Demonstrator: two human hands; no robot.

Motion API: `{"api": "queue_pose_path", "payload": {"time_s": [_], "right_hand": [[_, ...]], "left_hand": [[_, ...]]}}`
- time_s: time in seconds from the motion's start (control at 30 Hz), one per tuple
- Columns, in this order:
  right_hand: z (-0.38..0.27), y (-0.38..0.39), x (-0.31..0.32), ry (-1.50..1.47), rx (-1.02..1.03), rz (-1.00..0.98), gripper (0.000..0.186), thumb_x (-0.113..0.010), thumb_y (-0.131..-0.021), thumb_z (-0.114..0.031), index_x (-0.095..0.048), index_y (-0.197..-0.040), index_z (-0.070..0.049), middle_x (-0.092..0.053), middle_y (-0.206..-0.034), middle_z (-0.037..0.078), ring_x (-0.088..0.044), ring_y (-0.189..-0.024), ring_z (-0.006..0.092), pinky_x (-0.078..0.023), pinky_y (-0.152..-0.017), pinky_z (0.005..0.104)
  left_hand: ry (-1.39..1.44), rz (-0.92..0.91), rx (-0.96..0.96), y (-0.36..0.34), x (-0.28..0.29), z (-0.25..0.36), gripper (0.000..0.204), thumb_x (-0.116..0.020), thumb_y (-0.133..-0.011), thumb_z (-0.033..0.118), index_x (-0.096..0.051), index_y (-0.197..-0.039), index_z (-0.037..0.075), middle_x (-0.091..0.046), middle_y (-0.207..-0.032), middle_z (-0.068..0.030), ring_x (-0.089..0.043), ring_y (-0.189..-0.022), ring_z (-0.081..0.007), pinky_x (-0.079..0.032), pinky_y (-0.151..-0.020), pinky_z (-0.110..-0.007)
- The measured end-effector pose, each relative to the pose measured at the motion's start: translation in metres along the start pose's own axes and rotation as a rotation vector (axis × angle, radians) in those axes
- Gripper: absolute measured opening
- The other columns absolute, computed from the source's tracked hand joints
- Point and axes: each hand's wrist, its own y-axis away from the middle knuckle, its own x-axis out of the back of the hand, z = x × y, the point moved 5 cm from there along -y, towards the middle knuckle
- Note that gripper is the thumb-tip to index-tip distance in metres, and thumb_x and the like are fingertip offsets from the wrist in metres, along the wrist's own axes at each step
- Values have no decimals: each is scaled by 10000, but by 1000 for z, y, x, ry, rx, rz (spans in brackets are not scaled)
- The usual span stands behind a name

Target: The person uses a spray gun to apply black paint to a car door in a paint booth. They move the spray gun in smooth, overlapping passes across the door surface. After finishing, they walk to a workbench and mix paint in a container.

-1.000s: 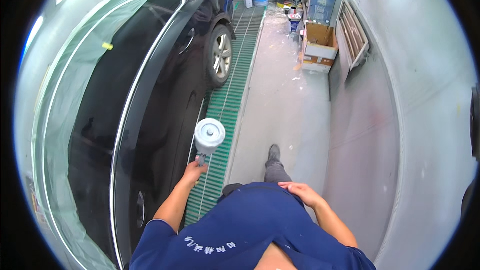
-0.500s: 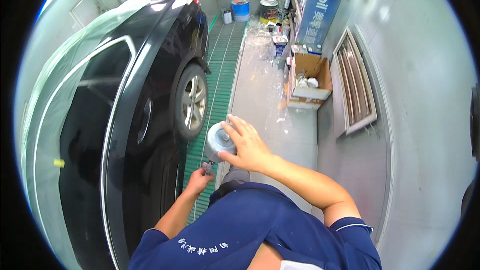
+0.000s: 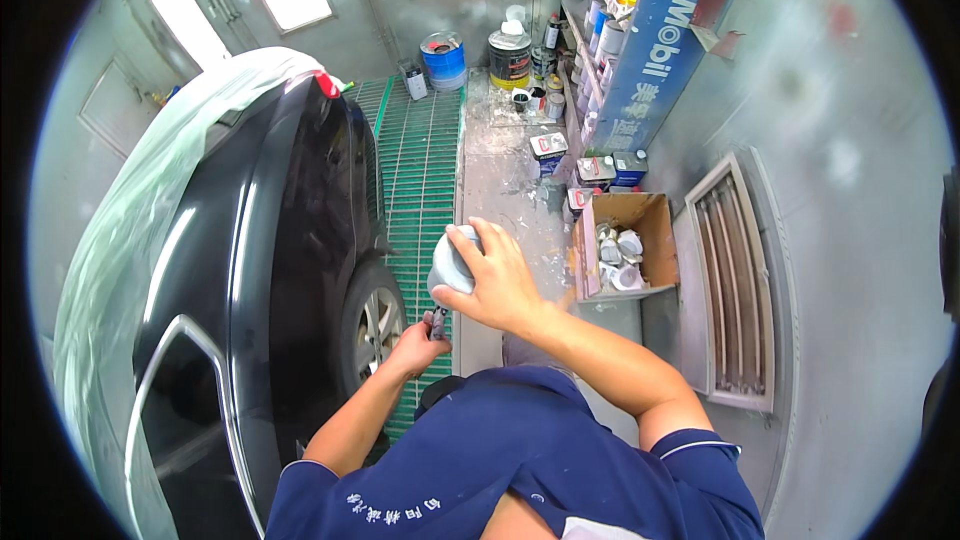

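Observation:
In front of my body I hold a spray gun [image 3: 437, 322] with a pale grey round paint cup [image 3: 452, 265] on top. My left hand [image 3: 418, 345] is wrapped round the gun's handle, with part of the gun body showing above the fingers. My right hand [image 3: 497, 280] grips the cup from above and the right, thumb and fingers spread over its lid. The lid is mostly under that hand. To my left stands a black car [image 3: 300, 210], its rear wheel [image 3: 378, 325] close to my left forearm. Pale green masking film [image 3: 130, 200] covers the car's far side and roof.
Green floor grating [image 3: 415, 200] runs beside the car. Ahead are a blue bucket [image 3: 443, 62], a dark paint drum [image 3: 510, 60] and several tins. To the right are a shelf end with a blue panel [image 3: 650, 60], a cardboard box [image 3: 655, 240] of used cups and a wall vent [image 3: 733, 285].
I have moved forward along the car, so the box and tins are nearer. My right hand has closed further over the cup lid, and the cup is tilted more.

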Motion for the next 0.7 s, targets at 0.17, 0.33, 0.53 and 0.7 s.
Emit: {"api": "queue_pose_path", "payload": {"time_s": [0.17,0.33,0.53,0.7], "right_hand": [[117,-137,-27,-72,18,-1,796,-782,-707,-433,-519,-1345,-37,-448,-1328,301,-427,-1235,456,-363,-1023,537],[221,-282,-39,-93,64,90,784,-828,-652,-375,-549,-1307,-48,-466,-1292,269,-467,-1193,444,-397,-992,524],[319,-430,-46,-126,47,48,778,-840,-640,-376,-556,-1295,-67,-467,-1291,263,-466,-1195,445,-396,-991,525],[407,-529,-48,-194,190,-93,754,-845,-623,-358,-580,-1269,-74,-483,-1289,275,-469,-1205,451,-395,-1000,533]], "left_hand": [[58,-126,-1,-156,59,83,189,-685,-745,137,-604,-876,28,-596,-801,-22,-545,-755,-125,-454,-699,-297],[45,-144,17,-291,124,170,175,-703,-751,128,-596,-859,39,-591,-794,-15,-541,-749,-125,-450,-717,-295],[110,-188,66,-419,186,260,199,-705,-743,126,-603,-887,34,-590,-812,-16,-536,-764,-118,-445,-716,-284],[13,-452,38,-544,229,304,211,-684,-719,106,-653,-905,11,-625,-837,-21,-570,-783,-118,-464,-720,-273]]}}
